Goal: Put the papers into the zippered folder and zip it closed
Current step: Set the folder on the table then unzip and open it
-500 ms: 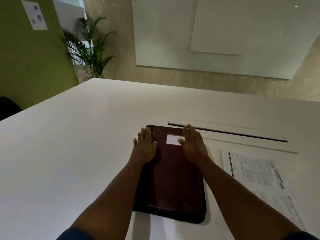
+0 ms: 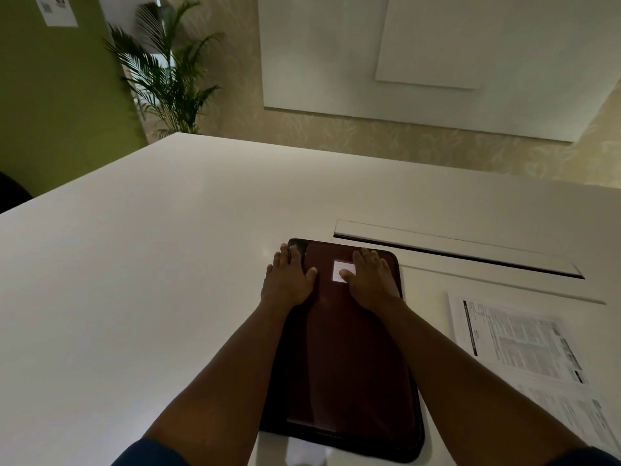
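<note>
Nothing moved — papers (image 2: 517, 341) lie beside the folder (image 2: 346, 351).

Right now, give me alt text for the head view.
Both hands, left and right, lie flat on the far end of a closed dark folder on a white table. Printed papers lie on the table right of it.

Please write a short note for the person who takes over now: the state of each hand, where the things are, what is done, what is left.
Left hand: open, flat on the folder's far left corner.
Right hand: open, flat on the far right part, beside the white label.
Zippered folder: lies shut on the white table.
Papers: on the table, right of the folder, untouched.
Done: nothing yet.
Left: open the folder, put the papers in, zip it closed.
</note>
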Available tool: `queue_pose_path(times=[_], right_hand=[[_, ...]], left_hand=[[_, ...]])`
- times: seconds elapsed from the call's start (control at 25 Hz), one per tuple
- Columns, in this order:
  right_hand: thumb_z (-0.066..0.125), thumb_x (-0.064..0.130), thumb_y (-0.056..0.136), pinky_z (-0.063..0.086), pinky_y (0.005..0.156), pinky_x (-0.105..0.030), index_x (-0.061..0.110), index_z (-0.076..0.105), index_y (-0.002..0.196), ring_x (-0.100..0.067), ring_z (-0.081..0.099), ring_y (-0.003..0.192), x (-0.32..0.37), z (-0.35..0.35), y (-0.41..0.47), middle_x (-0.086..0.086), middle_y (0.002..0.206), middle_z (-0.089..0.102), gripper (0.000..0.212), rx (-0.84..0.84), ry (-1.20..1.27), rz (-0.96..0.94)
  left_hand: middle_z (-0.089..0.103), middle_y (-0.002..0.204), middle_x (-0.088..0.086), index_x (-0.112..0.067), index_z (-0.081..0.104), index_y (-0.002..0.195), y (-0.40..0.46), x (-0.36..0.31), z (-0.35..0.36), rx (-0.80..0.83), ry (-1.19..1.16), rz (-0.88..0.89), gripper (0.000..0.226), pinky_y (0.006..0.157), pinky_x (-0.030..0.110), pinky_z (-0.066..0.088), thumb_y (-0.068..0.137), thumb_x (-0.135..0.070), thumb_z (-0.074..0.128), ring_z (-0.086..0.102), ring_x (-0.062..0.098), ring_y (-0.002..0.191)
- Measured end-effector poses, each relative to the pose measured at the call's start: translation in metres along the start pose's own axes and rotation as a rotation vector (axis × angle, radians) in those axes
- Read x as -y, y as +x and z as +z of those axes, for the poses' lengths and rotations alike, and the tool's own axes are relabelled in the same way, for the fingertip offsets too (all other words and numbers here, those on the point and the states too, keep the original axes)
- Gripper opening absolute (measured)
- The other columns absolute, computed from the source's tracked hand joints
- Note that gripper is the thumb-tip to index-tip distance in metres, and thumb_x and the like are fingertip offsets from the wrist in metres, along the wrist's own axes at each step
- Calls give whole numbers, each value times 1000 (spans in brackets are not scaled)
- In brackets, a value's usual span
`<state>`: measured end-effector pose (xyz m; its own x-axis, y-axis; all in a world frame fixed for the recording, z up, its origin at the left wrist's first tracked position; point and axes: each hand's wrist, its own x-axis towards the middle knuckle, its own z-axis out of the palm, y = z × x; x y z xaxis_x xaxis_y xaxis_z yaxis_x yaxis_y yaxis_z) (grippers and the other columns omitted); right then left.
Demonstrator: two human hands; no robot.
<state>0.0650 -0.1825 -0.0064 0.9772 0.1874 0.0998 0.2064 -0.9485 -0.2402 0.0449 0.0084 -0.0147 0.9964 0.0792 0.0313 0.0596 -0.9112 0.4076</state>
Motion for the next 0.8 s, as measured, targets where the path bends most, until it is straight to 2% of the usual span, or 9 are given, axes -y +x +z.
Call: queue_pose_path(times=[0.2,0.28,0.4,0.52,0.6,0.8], right_hand=[[41,40,97,30,112,-46,6,42,138,-32,37,135,21,6,36,-16,144,44,54,9,-30,-48],[45,39,95,38,102,-44,6,51,126,-33,48,122,34,3,52,-16,130,55,46,17,-29,-58],[48,39,93,44,91,-43,7,61,113,-34,54,111,58,0,75,-16,116,61,40,39,11,-33],[48,40,91,47,87,-42,8,67,100,-33,57,104,76,2,98,-13,104,65,39,88,49,58],[51,41,86,52,80,-40,8,64,87,-31,62,95,83,2,113,-11,92,66,36,130,143,151],[66,47,69,46,66,-31,16,58,81,-23,59,78,105,0,143,-1,82,59,34,218,169,322]], left_hand=[[7,160,20,-10,5,154,18,6,0,11,-98,-51,80,119,47,11,95,-55,35,8,35,147],[7,160,20,-10,2,154,25,10,1,27,-100,-53,81,120,45,4,94,-55,35,3,31,148],[5,161,18,-9,1,153,34,14,2,33,-118,-51,84,120,45,0,93,-56,35,-1,30,149],[2,162,17,-8,-1,153,39,19,5,26,-139,-40,87,119,45,-4,91,-57,37,-6,30,149],[1,162,16,-8,0,153,42,21,8,18,-160,-43,88,118,44,-5,90,-58,37,-7,30,149],[3,162,15,-8,6,153,46,22,11,-8,-146,-53,89,118,44,-5,88,-60,37,-7,29,149]])
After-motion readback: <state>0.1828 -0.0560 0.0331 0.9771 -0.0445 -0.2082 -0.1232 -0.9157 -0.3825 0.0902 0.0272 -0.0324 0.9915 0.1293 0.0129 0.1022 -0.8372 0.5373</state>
